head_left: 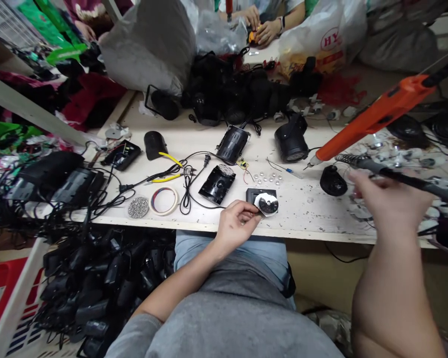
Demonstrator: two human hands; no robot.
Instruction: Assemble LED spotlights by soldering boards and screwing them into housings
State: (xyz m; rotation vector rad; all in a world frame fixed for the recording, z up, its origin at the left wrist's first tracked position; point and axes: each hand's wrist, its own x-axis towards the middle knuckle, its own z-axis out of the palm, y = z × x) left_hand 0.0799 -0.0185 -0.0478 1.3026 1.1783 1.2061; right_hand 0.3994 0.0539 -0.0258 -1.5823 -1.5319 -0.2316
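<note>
My left hand is at the table's front edge, thumb and fingers pinched on the rim of a small round part, black with a white edge. That part rests against a black rectangular block. My right hand is off to the right, smeared by motion, close to a dark rod with a coiled spring; whether it touches the rod I cannot tell. An orange electric screwdriver hangs tilted above it. A black cup-shaped piece lies left of that hand.
Black housings, clear lenses, yellow-handled cutters, a tape roll and a dish of screws lie on the table. A basket of black lamps stands below left. Across the table, another person's hands hold something orange.
</note>
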